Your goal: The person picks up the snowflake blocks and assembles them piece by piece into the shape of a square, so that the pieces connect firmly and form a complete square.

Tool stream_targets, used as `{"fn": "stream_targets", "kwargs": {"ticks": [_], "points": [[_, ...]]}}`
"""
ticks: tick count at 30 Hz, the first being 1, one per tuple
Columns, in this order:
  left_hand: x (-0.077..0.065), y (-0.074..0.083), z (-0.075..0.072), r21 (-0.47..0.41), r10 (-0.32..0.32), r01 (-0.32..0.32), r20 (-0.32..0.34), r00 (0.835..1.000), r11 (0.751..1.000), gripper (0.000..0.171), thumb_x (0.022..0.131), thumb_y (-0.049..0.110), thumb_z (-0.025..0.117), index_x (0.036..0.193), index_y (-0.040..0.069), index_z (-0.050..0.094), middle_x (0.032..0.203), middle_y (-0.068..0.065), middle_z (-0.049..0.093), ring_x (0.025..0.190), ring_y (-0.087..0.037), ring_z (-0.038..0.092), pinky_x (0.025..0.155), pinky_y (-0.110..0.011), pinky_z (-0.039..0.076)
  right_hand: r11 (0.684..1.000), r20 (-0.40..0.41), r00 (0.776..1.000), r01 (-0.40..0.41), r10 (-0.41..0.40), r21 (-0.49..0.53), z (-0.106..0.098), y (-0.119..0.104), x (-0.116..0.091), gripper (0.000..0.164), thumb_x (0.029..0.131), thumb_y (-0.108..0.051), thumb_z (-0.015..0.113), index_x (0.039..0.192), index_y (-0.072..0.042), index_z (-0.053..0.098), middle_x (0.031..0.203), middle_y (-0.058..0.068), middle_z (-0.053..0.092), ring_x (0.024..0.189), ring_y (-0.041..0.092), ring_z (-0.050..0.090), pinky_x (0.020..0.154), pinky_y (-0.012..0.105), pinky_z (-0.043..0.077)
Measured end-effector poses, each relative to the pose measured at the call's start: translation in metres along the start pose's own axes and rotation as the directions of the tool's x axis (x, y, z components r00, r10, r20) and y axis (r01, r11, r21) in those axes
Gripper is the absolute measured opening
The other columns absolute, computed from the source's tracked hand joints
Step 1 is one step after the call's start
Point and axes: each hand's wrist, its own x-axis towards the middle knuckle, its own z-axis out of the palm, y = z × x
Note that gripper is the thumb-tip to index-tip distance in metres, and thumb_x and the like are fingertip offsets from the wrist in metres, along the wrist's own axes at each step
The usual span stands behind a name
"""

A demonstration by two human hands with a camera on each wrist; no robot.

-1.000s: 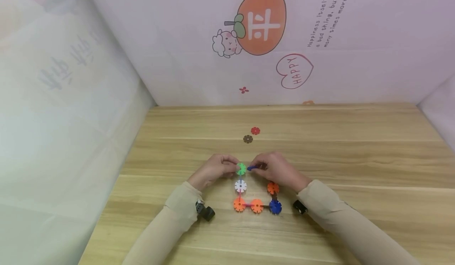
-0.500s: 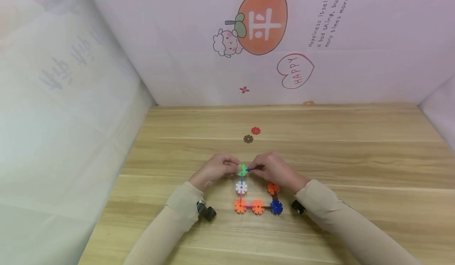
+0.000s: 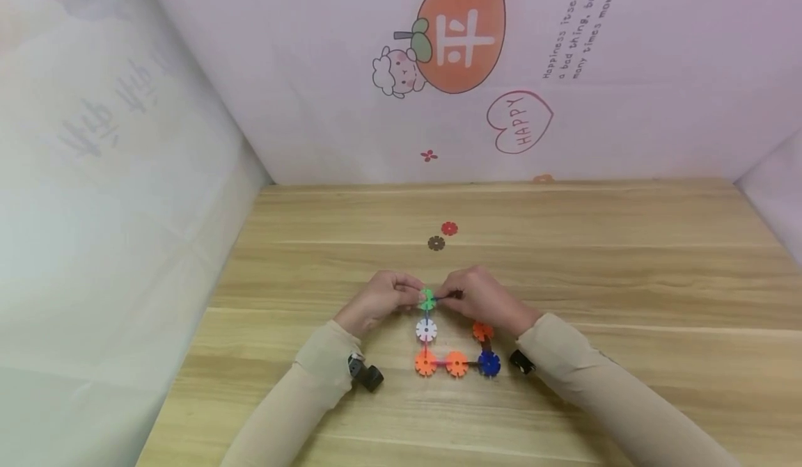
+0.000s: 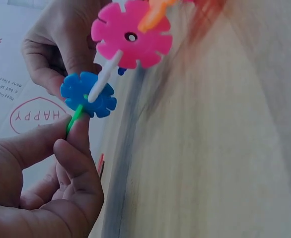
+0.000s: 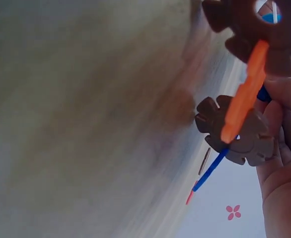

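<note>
My left hand (image 3: 379, 301) pinches a green notched disc (image 3: 427, 300) between thumb and fingers. My right hand (image 3: 481, 300) pinches a dark blue disc (image 3: 442, 298), whose edge meets the green one. From the green disc hangs a linked chain: a blue disc (image 4: 88, 94), a white disc (image 3: 427, 330), a pink disc (image 4: 130, 34), then orange discs (image 3: 457, 364) and another blue disc (image 3: 489, 364). At the chain's right side, an orange disc (image 3: 482, 331) sits below my right hand. Seen from the right wrist, brown discs (image 5: 235, 131) are joined crosswise with it.
Beyond the hands, a loose red disc (image 3: 449, 228) and a loose brown disc (image 3: 436, 243) lie on the wooden table (image 3: 595, 258). A printed cloth (image 3: 338, 105) rises behind the table's far edge. Black wrist cameras (image 3: 372, 378) sit under both forearms.
My right hand has moved slightly left, closing the gap between the dark blue disc and the green disc. The chain has shifted slightly right. The left hand keeps its pinch.
</note>
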Motion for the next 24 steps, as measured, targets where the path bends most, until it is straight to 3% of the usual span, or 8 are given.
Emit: {"fn": "stream_targets", "kwargs": {"ticks": [6, 12, 17, 24], "points": [[0.001, 0.000, -0.004, 0.014, 0.010, -0.010, 0.016, 1.000, 1.000, 0.026, 0.087, 0.004, 0.071, 0.112, 0.000, 0.068, 0.102, -0.011, 0.073, 0.086, -0.015, 0.068, 0.081, -0.028, 0.059, 0.996, 0.059, 0.994, -0.088, 0.087, 0.014, -0.003, 0.001, 0.005, 0.019, 0.082, -0.007, 0.078, 0.100, -0.011, 0.076, 0.097, 0.003, 0.076, 0.087, 0.013, 0.071, 0.077, 0.021, 0.059], [0.002, 0.001, -0.008, 0.024, 0.011, -0.011, 0.003, 1.000, 1.000, 0.027, 0.087, 0.004, 0.070, 0.114, -0.001, 0.066, 0.101, -0.012, 0.073, 0.085, -0.014, 0.068, 0.081, -0.028, 0.059, 0.961, 0.167, 0.959, -0.250, 0.229, 0.120, -0.016, 0.015, 0.005, 0.028, 0.088, -0.010, 0.073, 0.115, -0.006, 0.069, 0.108, 0.005, 0.072, 0.099, 0.018, 0.068, 0.088, 0.034, 0.058], [0.004, 0.001, -0.013, 0.044, -0.016, 0.017, -0.010, 1.000, 0.999, 0.026, 0.088, 0.006, 0.070, 0.113, 0.002, 0.067, 0.099, -0.009, 0.073, 0.085, -0.015, 0.067, 0.078, -0.026, 0.058, 0.947, 0.100, 0.947, -0.314, 0.307, 0.064, -0.029, 0.037, 0.010, 0.030, 0.091, -0.008, 0.067, 0.119, 0.003, 0.064, 0.110, 0.015, 0.071, 0.102, 0.028, 0.067, 0.090, 0.042, 0.058], [0.006, -0.002, -0.014, 0.049, -0.006, 0.006, 0.003, 1.000, 0.999, 0.027, 0.088, 0.008, 0.071, 0.114, 0.003, 0.066, 0.101, -0.010, 0.073, 0.086, -0.015, 0.067, 0.079, -0.026, 0.058, 0.878, 0.076, 0.882, -0.471, 0.466, 0.085, -0.033, 0.049, 0.020, 0.045, 0.093, -0.016, 0.066, 0.131, 0.006, 0.055, 0.121, 0.020, 0.066, 0.111, 0.033, 0.063, 0.096, 0.047, 0.054]]}}
